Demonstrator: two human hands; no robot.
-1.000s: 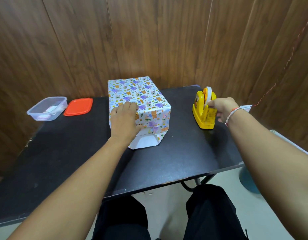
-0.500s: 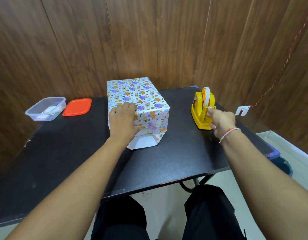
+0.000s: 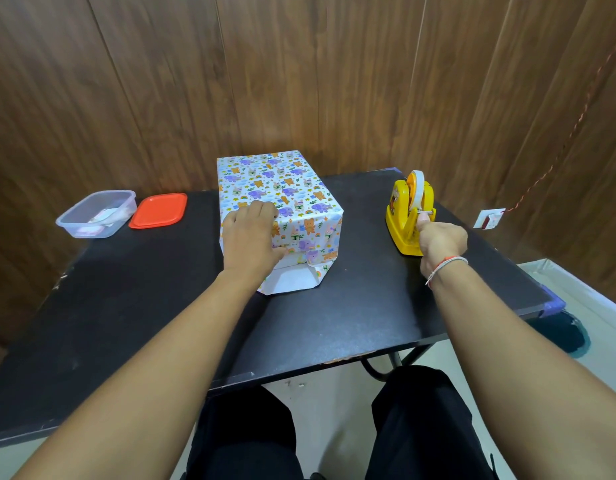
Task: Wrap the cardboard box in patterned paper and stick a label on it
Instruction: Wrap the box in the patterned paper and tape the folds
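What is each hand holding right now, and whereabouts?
The left hand presses the folded paper on the wrapped box at its near top edge. The right hand pinches the tape end at the yellow dispenser.

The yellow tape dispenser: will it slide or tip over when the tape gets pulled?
The yellow tape dispenser probably stays upright: its base flares wide on the black table. It might slide, since it looks like light plastic and the right hand pulls alone.

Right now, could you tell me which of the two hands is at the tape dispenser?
The right hand, pinching tape at the yellow dispenser; the left hand presses on the wrapped box.
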